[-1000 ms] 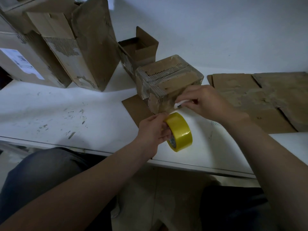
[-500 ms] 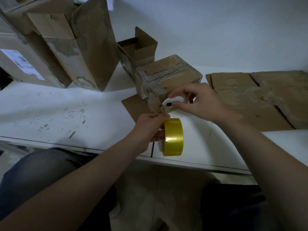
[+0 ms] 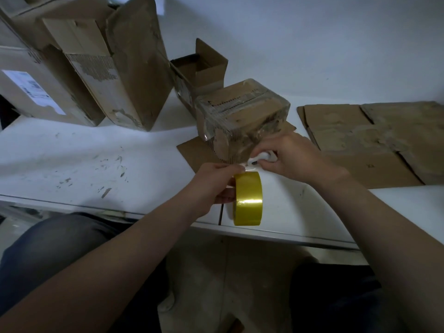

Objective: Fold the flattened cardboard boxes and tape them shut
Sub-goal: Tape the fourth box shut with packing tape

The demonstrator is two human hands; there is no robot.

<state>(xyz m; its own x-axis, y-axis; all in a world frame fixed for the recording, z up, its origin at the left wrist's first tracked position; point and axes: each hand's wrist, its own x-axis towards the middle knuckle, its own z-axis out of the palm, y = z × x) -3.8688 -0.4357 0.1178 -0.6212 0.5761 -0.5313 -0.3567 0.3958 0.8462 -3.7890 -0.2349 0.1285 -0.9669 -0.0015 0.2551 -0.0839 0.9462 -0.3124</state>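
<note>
A small closed cardboard box (image 3: 242, 116) wrapped in clear tape stands on the white table (image 3: 72, 159), on top of a flat piece of cardboard. My left hand (image 3: 213, 186) grips a yellow tape roll (image 3: 247, 198), held upright just in front of the box. A short clear strip of tape runs from the roll up to the box's near bottom corner. My right hand (image 3: 288, 155) is closed on a small white cutter (image 3: 262, 158) and presses it against that strip at the corner.
Flattened cardboard boxes (image 3: 374, 140) lie on the table at the right. A small open box (image 3: 201, 68) stands behind the taped one. Large worn boxes (image 3: 101, 63) lean together at the back left. The table's front edge runs just under the tape roll.
My left hand turned the roll upright and lowered it slightly. My right hand brought the white cutter down from the box's side to the tape strip at the corner.
</note>
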